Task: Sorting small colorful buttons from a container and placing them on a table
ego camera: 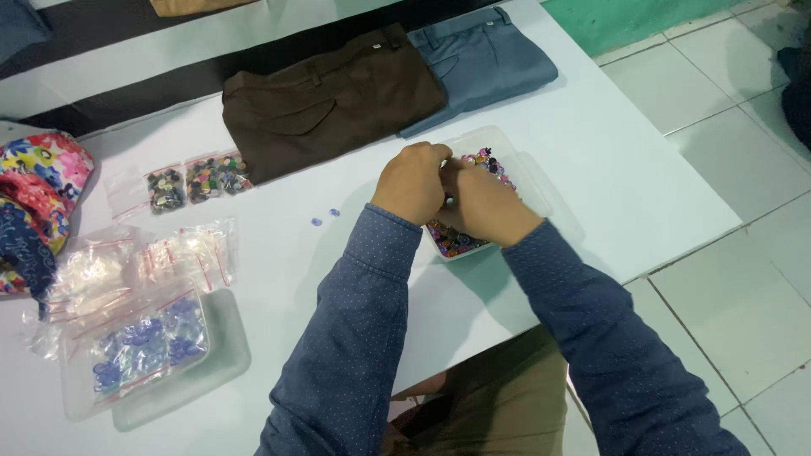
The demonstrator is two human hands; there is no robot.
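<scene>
My left hand point(412, 181) and my right hand point(483, 205) are pressed together over a clear plastic tray point(532, 173) full of small mixed-colour buttons point(452, 239). Both hands have their fingers curled, and where the fingertips meet something small shows, too small to tell which hand holds it. Two loose lilac buttons point(325, 217) lie on the white table point(608, 160) just left of my left hand.
Folded brown trousers point(329, 101) and folded blue-grey trousers point(481, 63) lie at the back. Small bags of dark buttons point(196, 179), empty zip bags point(144, 257), a bag of blue buttons point(144, 342) on a clear lid, and floral fabric point(38, 190) sit at left. Tiled floor lies at right.
</scene>
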